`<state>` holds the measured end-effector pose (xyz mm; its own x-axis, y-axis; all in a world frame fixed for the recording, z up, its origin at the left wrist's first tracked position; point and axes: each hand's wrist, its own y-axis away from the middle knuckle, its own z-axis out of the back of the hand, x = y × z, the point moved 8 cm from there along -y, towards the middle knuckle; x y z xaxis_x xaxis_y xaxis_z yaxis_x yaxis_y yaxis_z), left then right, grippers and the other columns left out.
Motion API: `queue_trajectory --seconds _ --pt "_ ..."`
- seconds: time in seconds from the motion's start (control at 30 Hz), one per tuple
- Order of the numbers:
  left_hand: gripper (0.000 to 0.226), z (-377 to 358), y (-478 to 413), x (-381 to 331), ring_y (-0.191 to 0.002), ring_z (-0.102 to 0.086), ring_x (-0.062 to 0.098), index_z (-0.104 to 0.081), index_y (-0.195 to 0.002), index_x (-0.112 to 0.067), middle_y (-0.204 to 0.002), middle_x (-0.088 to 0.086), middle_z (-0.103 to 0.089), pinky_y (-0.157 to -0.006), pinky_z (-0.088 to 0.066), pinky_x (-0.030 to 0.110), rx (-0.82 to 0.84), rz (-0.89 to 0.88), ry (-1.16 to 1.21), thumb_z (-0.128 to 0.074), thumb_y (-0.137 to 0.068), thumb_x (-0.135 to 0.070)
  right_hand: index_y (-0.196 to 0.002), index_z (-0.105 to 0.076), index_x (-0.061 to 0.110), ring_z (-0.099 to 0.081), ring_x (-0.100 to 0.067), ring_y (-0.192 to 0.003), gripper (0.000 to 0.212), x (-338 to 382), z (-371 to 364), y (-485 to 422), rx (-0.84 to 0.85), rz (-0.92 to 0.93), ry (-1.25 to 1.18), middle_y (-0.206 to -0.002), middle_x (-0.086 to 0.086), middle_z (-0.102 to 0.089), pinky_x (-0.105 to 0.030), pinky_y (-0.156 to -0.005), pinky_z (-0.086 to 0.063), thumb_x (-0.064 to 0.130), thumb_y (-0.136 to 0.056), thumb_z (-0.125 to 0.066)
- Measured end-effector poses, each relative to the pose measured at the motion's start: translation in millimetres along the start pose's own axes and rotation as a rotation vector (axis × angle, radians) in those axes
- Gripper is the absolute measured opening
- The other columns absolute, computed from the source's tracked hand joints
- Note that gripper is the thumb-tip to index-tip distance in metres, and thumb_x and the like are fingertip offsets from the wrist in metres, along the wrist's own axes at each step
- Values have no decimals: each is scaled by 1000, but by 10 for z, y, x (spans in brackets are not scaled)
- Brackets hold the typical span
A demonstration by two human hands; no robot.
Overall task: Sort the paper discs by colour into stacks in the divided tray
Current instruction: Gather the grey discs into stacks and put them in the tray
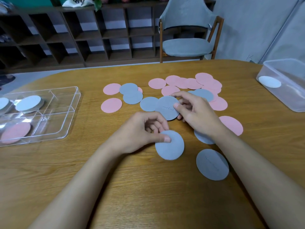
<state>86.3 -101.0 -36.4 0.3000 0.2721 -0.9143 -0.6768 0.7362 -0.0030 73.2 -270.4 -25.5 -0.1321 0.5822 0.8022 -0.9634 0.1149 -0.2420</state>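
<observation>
Several pink discs (191, 83) and grey discs (132, 96) lie scattered over the middle of the wooden table. My left hand (142, 131) pinches one grey disc (171, 147) by its upper edge, thumb on top. My right hand (196, 111) grips another grey disc (166, 108), embossed with small lettering, between thumb and fingers. The clear divided tray (66, 116) sits at the left, with a stack of grey discs (28, 103) in a far compartment and a pink stack (15, 132) in a near one. My right forearm partly hides a further grey disc (202, 138).
A clear plastic tub (287, 86) holding a white disc (269, 81) stands at the table's right edge. Beyond the table's far edge are a grey chair (186, 45) and dark cubby shelves (82, 35). A lone grey disc (212, 164) lies near my right forearm.
</observation>
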Motion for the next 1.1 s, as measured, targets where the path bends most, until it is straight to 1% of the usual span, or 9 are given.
queue_trajectory --seconds 0.23,0.43,0.53,0.6,0.67,0.77,0.9,1.03,1.1 --pt "29 471 26 119 -66 -58 11 -67 -90 -16 -75 0 -66 -66 -52 21 -557 -38 -9 -92 -77 -18 -120 -59 24 -70 -12 -77 21 69 -120 60 137 -43 -55 -93 9 -69 -28 -74 -48 13 -105 -50" --pt "31 476 69 86 -65 -62 4 -80 -104 -22 -80 -7 -71 -70 -50 15 -662 -44 -197 -91 -77 -32 -142 -57 36 -63 -1 -78 38 168 -147 111 166 -2 96 -86 15 -64 -23 -77 -46 23 -110 -40" --pt "30 481 80 62 -67 -63 6 -80 -97 -19 -77 -9 -70 -69 -50 14 -703 -52 -235 -92 -75 -35 -153 -45 36 -56 -2 -113 42 198 -193 127 205 20 176 -119 26 -62 -24 -99 -39 34 -111 -35" --pt "30 481 91 39 -65 -62 7 -79 -93 -17 -76 -8 -70 -67 -49 14 -725 -70 -247 -93 -74 -35 -159 -35 32 -38 -8 -144 49 206 -243 126 233 64 289 -155 14 -47 -27 -115 -29 41 -111 -35" --pt "30 477 101 15 -65 -62 9 -78 -91 -15 -76 -6 -70 -65 -48 13 -733 -95 -256 -93 -74 -33 -161 -30 28 -33 -12 -149 53 203 -259 117 236 89 368 -163 8 -38 -25 -114 -27 39 -110 -40" --pt "29 438 117 -33 -70 -63 13 -76 -89 -12 -77 -2 -70 -63 -47 11 -727 -137 -284 -93 -74 -31 -156 -41 27 -51 -11 -131 48 206 -220 121 193 116 347 -145 9 -57 -23 -101 -38 33 -108 -47" --pt "28 381 143 -80 -68 -63 14 -74 -87 -12 -78 0 -68 -63 -48 15 -678 -186 -273 -92 -75 -30 -127 -60 27 -59 -11 -76 24 224 -150 165 169 149 239 -83 8 -62 -28 -67 -45 26 -104 -57" --pt "32 333 159 -175 -64 -62 15 -73 -99 -17 -85 -2 -66 -62 -48 16 -654 -227 -252 -91 -77 -32 -114 -62 32 -67 -24 -74 14 134 50 157 150 77 138 -87 -4 -69 -48 -76 -57 28 -101 -61" --pt "26 220 104 -227 -63 -61 15 -74 -95 -18 -85 -3 -67 -63 -46 15 -564 -242 -293 -90 -80 -32 -113 -64 29 -68 -25 -72 14 76 217 169 104 62 78 -95 -1 -72 -45 -76 -60 22 -101 -62"
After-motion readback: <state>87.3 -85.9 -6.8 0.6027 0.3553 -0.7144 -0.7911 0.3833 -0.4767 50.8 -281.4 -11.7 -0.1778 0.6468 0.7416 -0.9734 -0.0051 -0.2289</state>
